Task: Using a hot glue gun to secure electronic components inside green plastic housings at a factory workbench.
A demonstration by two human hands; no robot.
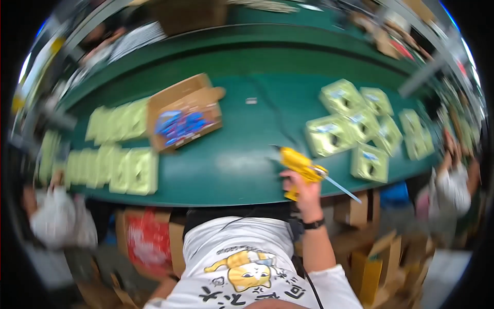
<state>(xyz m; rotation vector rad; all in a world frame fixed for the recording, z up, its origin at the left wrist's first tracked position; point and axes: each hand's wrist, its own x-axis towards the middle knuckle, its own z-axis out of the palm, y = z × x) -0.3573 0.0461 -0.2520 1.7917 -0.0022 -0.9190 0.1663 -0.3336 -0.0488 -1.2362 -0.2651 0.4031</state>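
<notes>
**At the edge of the green bench, a glue gun is being held ready**

Over the near edge of the green table (226, 170), the person's right hand (303, 191) is gripping the handle of a yellow glue gun (301, 165), fingers clamped round it. The nozzle is pointing up and left over the table, while a pale glue stick is jutting out of the back, down to the right. The left hand is not showing anywhere in view, so its state cannot be told.

To the right of the gun, a cluster of yellow-green packages (355, 129) is lying on the table, near but apart from the nozzle. To the left, flat yellow-green sheets (118, 165) are lying in rows, and an open cardboard box (185, 116) holding blue pieces is sitting between them and the middle of the bench.

Judging from this, the gun is only being carried or held ready; nothing is lying under the nozzle. Gluing would seem to call for bringing the tip down onto a package and steadying that piece with the other hand.
</notes>
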